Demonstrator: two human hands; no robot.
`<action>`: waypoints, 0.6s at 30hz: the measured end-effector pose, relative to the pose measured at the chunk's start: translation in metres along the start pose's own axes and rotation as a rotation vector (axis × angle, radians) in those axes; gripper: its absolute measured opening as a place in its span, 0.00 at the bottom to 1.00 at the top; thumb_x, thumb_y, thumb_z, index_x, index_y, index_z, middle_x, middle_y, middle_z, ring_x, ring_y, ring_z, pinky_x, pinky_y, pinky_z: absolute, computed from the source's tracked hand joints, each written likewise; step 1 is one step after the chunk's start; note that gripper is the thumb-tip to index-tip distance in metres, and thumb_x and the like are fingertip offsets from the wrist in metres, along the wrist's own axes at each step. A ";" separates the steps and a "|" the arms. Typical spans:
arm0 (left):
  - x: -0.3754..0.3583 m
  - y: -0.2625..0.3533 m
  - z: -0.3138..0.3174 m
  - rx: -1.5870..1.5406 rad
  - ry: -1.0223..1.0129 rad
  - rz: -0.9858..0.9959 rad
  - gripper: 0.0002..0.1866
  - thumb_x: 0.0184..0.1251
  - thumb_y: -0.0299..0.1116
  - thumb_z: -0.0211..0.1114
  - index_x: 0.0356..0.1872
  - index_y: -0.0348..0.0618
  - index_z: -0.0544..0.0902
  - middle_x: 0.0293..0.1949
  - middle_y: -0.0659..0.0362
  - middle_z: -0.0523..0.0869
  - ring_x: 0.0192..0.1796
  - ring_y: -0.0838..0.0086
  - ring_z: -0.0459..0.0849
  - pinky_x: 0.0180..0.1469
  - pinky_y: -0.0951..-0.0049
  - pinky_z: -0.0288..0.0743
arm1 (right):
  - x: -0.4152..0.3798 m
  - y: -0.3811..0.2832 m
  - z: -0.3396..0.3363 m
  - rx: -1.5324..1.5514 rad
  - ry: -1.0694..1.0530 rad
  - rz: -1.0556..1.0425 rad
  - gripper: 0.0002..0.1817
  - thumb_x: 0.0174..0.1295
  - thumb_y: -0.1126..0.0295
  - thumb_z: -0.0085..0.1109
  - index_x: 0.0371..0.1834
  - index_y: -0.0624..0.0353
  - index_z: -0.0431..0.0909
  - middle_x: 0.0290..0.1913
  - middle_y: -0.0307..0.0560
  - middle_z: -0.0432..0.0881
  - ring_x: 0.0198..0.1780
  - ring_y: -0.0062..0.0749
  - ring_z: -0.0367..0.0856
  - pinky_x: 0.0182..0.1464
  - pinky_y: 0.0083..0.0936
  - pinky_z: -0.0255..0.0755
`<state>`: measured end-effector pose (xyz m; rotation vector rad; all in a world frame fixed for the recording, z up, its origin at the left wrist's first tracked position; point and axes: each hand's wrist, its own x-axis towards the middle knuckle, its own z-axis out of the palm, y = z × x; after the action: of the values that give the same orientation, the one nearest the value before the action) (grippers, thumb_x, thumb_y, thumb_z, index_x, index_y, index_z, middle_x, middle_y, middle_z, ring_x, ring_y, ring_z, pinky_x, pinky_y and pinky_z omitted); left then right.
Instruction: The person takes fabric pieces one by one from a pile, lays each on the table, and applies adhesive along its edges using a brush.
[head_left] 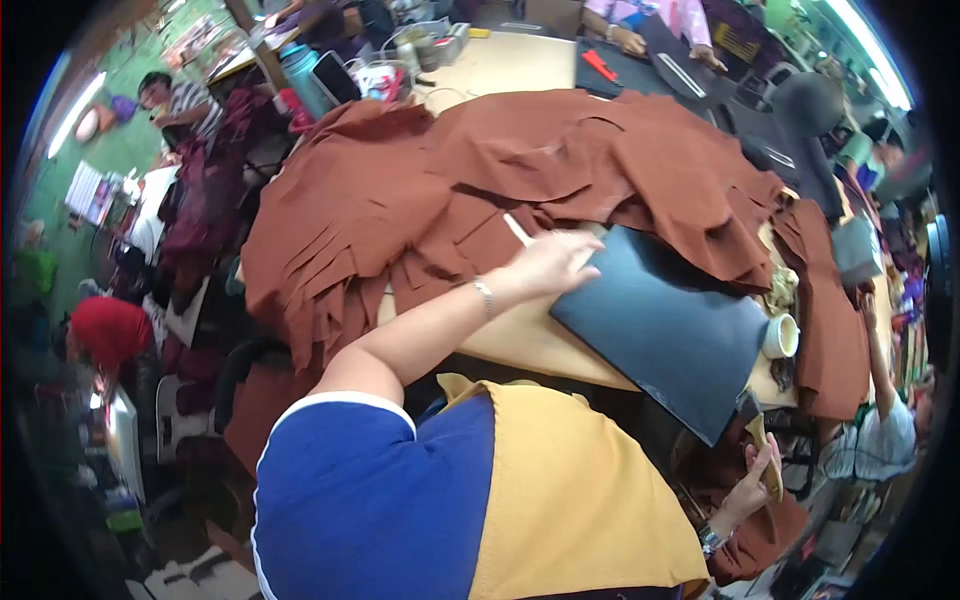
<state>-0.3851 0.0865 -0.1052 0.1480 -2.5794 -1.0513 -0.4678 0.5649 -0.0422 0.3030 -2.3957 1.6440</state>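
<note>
My left hand [555,262] is over the brown leather pieces [345,215], at the upper left edge of a dark smooth board [665,325]. A slim pale stick [518,230] juts from this hand toward the upper left, held with some fingers extended. Low on the right, my right hand [745,490] is closed around a tan tool [770,470], held upright beside the table edge. A dark part shows above the tool's tan end; its kind I cannot tell. The board's near corner overhangs the table.
A small white cup [780,336] stands right of the board. More brown leather [825,310] hangs over the right edge. Behind the heap are a teal bottle [305,75], a phone [335,77] and a red tool [600,66]. A co-worker's hands [628,40] are across the table.
</note>
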 end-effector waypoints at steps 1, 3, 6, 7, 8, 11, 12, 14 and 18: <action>-0.013 -0.018 -0.021 0.163 0.157 0.035 0.22 0.62 0.40 0.71 0.55 0.43 0.84 0.57 0.50 0.85 0.60 0.56 0.82 0.61 0.59 0.75 | 0.005 -0.002 0.003 -0.020 -0.036 -0.015 0.17 0.77 0.66 0.55 0.57 0.69 0.80 0.52 0.49 0.85 0.46 0.27 0.85 0.51 0.22 0.82; -0.042 -0.026 -0.076 0.611 0.283 -0.164 0.18 0.66 0.40 0.66 0.54 0.46 0.85 0.60 0.51 0.84 0.65 0.58 0.79 0.65 0.51 0.70 | 0.016 -0.009 0.013 -0.076 -0.091 -0.091 0.17 0.78 0.65 0.54 0.57 0.69 0.81 0.51 0.48 0.85 0.44 0.25 0.84 0.48 0.21 0.81; -0.091 -0.076 -0.125 0.806 0.296 -0.598 0.24 0.74 0.49 0.58 0.66 0.52 0.78 0.73 0.52 0.73 0.77 0.56 0.65 0.73 0.34 0.56 | 0.031 -0.013 0.035 -0.057 -0.147 -0.175 0.18 0.79 0.64 0.52 0.61 0.67 0.78 0.42 0.46 0.86 0.37 0.21 0.82 0.42 0.20 0.79; -0.103 -0.079 -0.140 0.843 0.268 -0.635 0.26 0.73 0.51 0.59 0.67 0.53 0.76 0.74 0.52 0.71 0.78 0.53 0.62 0.75 0.34 0.53 | 0.035 -0.013 0.040 -0.009 -0.180 -0.175 0.18 0.79 0.64 0.51 0.62 0.66 0.77 0.40 0.46 0.86 0.36 0.21 0.82 0.41 0.19 0.79; -0.113 -0.078 -0.150 0.901 0.236 -0.594 0.27 0.70 0.53 0.62 0.66 0.53 0.77 0.73 0.54 0.72 0.77 0.56 0.64 0.73 0.32 0.56 | 0.037 -0.015 0.045 0.038 -0.211 -0.173 0.19 0.79 0.64 0.51 0.63 0.66 0.77 0.38 0.45 0.86 0.35 0.21 0.81 0.41 0.19 0.79; -0.125 -0.080 -0.165 0.789 0.138 -0.656 0.23 0.69 0.51 0.64 0.60 0.55 0.83 0.68 0.57 0.79 0.73 0.62 0.72 0.73 0.36 0.58 | 0.038 -0.023 0.066 0.097 -0.224 -0.191 0.18 0.80 0.63 0.49 0.62 0.64 0.76 0.35 0.44 0.85 0.35 0.21 0.81 0.42 0.20 0.78; -0.128 -0.093 -0.164 0.778 0.161 -0.640 0.21 0.69 0.50 0.64 0.57 0.55 0.85 0.65 0.58 0.81 0.72 0.64 0.74 0.73 0.36 0.59 | 0.038 -0.025 0.072 0.111 -0.216 -0.192 0.17 0.80 0.64 0.49 0.61 0.65 0.76 0.35 0.45 0.86 0.35 0.22 0.82 0.42 0.21 0.78; -0.126 -0.102 -0.162 0.750 0.213 -0.639 0.18 0.70 0.49 0.63 0.53 0.55 0.87 0.62 0.60 0.84 0.70 0.66 0.76 0.73 0.38 0.60 | 0.038 -0.026 0.077 0.114 -0.246 -0.224 0.16 0.80 0.63 0.50 0.59 0.65 0.76 0.36 0.46 0.86 0.35 0.24 0.82 0.43 0.23 0.79; -0.124 -0.101 -0.161 0.683 0.347 -0.685 0.17 0.72 0.50 0.59 0.49 0.54 0.90 0.61 0.62 0.86 0.66 0.64 0.80 0.72 0.40 0.62 | 0.035 -0.029 0.076 0.072 -0.268 -0.225 0.17 0.80 0.63 0.50 0.58 0.65 0.76 0.38 0.48 0.87 0.37 0.24 0.83 0.44 0.23 0.79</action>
<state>-0.2155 -0.0643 -0.1036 1.3179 -2.4723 -0.2126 -0.4975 0.4817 -0.0332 0.8220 -2.3785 1.6775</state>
